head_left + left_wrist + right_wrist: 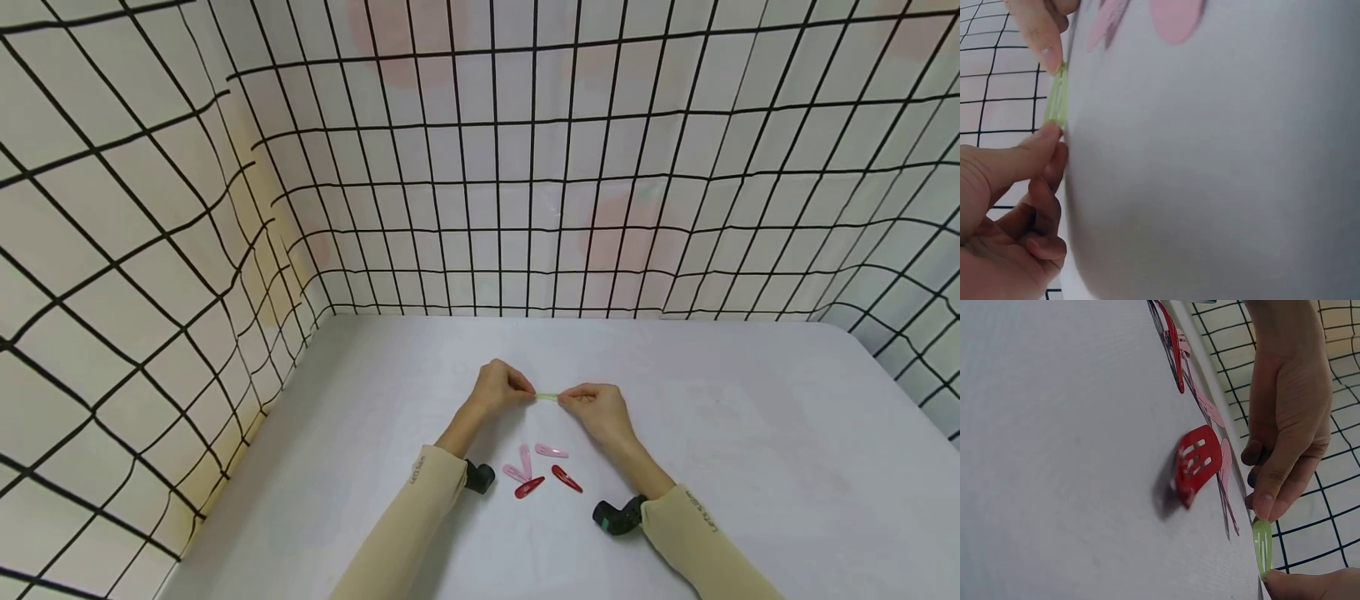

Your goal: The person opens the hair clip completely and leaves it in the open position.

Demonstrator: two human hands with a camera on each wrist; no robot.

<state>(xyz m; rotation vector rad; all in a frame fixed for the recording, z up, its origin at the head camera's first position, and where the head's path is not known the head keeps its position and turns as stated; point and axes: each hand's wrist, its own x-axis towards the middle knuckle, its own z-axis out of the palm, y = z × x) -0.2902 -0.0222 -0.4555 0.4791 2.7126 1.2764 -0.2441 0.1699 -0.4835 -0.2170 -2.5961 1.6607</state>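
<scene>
A light green snap hair clip (547, 397) is stretched between the fingertips of both hands, above the white table. My left hand (498, 389) pinches one end between thumb and fingers. The opposite end sits between the thumb and forefinger of my right hand (600, 410). In the left wrist view, the clip (1055, 103) shows long slots and stands in the gap between the hands. Nearer to me on the table lie pink hair clips (551, 451) and two red ones, one at the left (529, 487) and another at the right (567, 478).
Black wire grid panels (495, 179) rise behind the table and along its left and right sides, with pale cloth behind them. A black wrist camera (480, 477) juts from the left sleeve, a second camera (618, 517) from the right one. The white tabletop (750, 442) stretches to both sides.
</scene>
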